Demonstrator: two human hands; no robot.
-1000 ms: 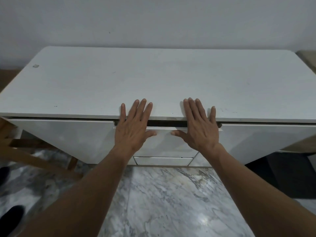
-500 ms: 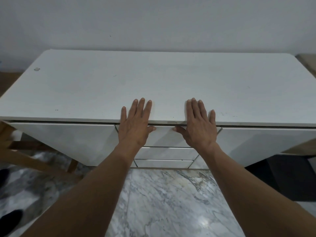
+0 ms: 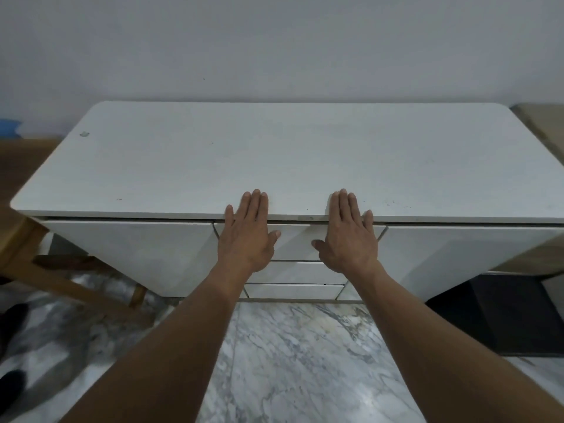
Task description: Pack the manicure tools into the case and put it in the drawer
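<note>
1. Both your hands, left hand [image 3: 247,236] and right hand [image 3: 348,236], press flat-fingered on the top drawer [image 3: 294,244], gripping nothing; it sits flush, likely just closed.
2. No case visible; presumably inside.

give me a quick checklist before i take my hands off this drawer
1. Top drawer flush with the fronts beside it: ok, no dark gap shows under the cabinet top.
2. Left hand flat on the drawer front, fingers straight, gripping nothing: ok.
3. Right hand likewise flat, holding nothing: ok.
4. Fingers clear of the seam under the top: ok, they lie over its edge, not in it.
5. Case inside the drawer with the tools packed: cannot tell, the inside is hidden.
6. Lower drawers shut: ok, their fronts sit level.
</note>
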